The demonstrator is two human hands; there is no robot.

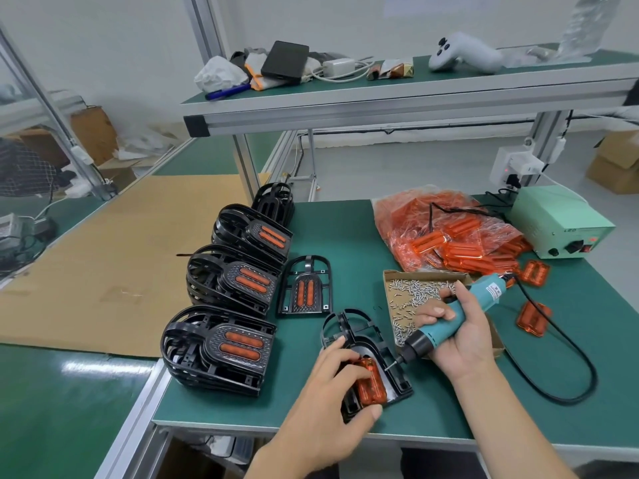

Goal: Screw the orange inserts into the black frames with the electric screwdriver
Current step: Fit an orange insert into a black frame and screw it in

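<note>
Starting at the left of the frame, three stacks of black frames with orange inserts (221, 350) lie on their sides along the edge of the green workbench (332, 226), and a single finished frame (305, 286) lies flat just right of the middle stack. Low in the centre, the left hand (328, 402) reaches in from the bottom edge, palm down, with fingers spread and bent over a black frame (366, 361); the fingertips press on an orange insert (370, 382) seated in it, while the thumb hooks the frame's near edge. Right of it, the right hand (456, 337) comes up from the lower right, wrist bent, its fingers wrapped tightly around the teal electric screwdriver (449, 326). The tool slants down to the left, its bit meeting the frame's right side beside the insert. Behind the hand sits a shallow cardboard tray of silver screws (411, 299). Further back, a clear bag of loose orange inserts (446, 233) lies open, with a few inserts (532, 316) spilled on the mat at the right. The screwdriver's black cable (581, 368) loops across the right of the bench, and a pale green power supply box (560, 223) stands at the upper right.
</note>
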